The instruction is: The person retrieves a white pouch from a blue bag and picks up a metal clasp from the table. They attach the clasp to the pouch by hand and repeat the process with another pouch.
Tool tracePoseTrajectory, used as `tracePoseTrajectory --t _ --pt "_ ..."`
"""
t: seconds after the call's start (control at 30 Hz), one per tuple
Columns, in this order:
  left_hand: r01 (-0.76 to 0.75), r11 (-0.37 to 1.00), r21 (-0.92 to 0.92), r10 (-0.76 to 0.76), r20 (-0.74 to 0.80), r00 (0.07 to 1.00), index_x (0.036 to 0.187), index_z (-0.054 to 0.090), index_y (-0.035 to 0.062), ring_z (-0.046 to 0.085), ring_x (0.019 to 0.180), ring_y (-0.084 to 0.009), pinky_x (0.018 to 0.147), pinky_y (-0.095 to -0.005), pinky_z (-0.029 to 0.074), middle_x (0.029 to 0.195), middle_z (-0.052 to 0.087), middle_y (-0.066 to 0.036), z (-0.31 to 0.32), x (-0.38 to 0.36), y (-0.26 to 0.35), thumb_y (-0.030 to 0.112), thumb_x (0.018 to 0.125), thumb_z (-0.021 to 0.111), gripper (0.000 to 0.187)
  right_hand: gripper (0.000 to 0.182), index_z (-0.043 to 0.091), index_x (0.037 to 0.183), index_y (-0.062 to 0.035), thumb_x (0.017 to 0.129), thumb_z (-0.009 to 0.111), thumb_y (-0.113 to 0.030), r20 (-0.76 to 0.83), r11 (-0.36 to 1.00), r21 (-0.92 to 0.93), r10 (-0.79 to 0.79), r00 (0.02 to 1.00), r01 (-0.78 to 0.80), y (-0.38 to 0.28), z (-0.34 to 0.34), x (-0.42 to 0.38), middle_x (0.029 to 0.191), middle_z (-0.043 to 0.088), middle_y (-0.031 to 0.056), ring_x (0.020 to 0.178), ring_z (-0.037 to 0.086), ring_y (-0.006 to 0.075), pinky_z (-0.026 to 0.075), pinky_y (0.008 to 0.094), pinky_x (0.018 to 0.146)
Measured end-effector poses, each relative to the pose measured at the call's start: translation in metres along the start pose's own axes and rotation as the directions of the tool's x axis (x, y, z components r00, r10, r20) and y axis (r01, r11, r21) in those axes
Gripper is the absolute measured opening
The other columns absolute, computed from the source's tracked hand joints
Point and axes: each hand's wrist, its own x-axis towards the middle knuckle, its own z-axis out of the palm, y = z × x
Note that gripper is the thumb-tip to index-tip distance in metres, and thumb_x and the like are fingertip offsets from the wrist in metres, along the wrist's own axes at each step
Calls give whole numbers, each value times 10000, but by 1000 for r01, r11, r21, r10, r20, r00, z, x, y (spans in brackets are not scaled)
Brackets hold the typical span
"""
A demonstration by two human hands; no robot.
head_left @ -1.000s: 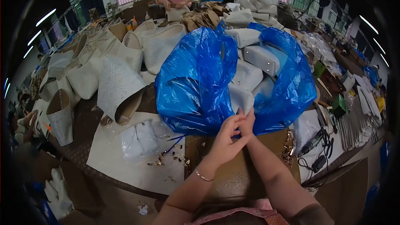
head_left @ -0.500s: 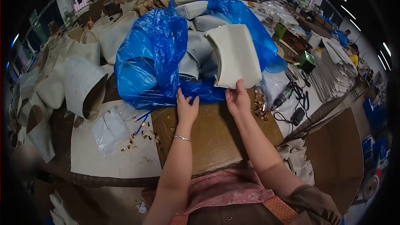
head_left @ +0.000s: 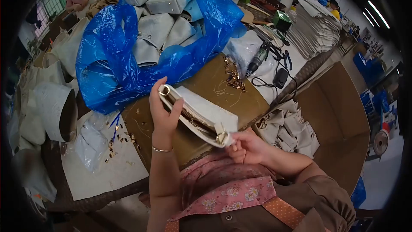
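A white zippered pouch point(head_left: 210, 111) is held between my two hands above the brown board, its zipper side facing up towards me. Around its left end, my left hand point(head_left: 165, 109) is closed, thumb on the near side. My right hand point(head_left: 246, 147) pinches the other end, close to a gold ring and tab. Beyond the pouch, a blue plastic bag point(head_left: 113, 81) lies open with several pale bags point(head_left: 161, 30) inside it. The pouch's underside is hidden.
A cordless-looking power tool point(head_left: 259, 58) and cable lie at right, near gold metal pieces point(head_left: 233, 75). A cardboard box point(head_left: 334, 107) beside the table edge stands by pale scraps point(head_left: 287, 131). More bag bodies point(head_left: 53, 107) crowd the left, with a clear plastic packet point(head_left: 91, 139).
The pouch has come from over the blue bag down close to my body and turned zipper-up. My left hand, empty before, now grips it too. The view has swung right.
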Motion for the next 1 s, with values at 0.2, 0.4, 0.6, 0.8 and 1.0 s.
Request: tracePoseTrajectory --t 0.2,0.4,0.6,0.8,1.0 --pt "24 994 109 -29 41 999 1106 529 -11 517 860 -219 784 -309 419 960 524 -105 -14 -61 59 55 717 702 430 357 600 957 -7 927 540 -357 -102 430 -772 -810 577 467 -77 -42 -6 776 614 36 642 557 129 446 264 582" --pt "426 892 -152 -432 -2 902 977 555 1 477 729 -149 679 -253 384 836 495 -50 -14 -104 115 13 702 681 302 348 562 1056 34 878 606 -262 397 -441 -814 -897 191 -378 -127 -74 14 846 630 114 759 612 197 482 295 702" --pt "443 882 -161 -442 42 896 778 510 36 424 634 -126 577 -241 335 733 447 -40 -4 -112 108 42 649 717 244 543 511 1099 109 824 656 -336 -74 92 -976 -993 97 198 -159 -54 39 767 632 155 716 628 262 484 334 672" --pt "79 959 270 -125 156 980 672 469 77 400 564 -205 502 -308 308 630 391 -54 -1 -114 119 133 585 796 344 559 487 1129 106 761 698 -258 -19 19 -999 -1000 6 -29 -189 -58 33 690 596 121 649 601 270 480 368 623" --pt "63 930 363 -102 88 991 673 491 61 390 557 -227 487 -331 288 620 365 -57 -17 -112 116 196 574 817 367 493 457 1255 -30 823 627 -193 10 33 -984 -970 -243 -172 -214 -50 16 920 651 209 852 634 363 495 414 761"
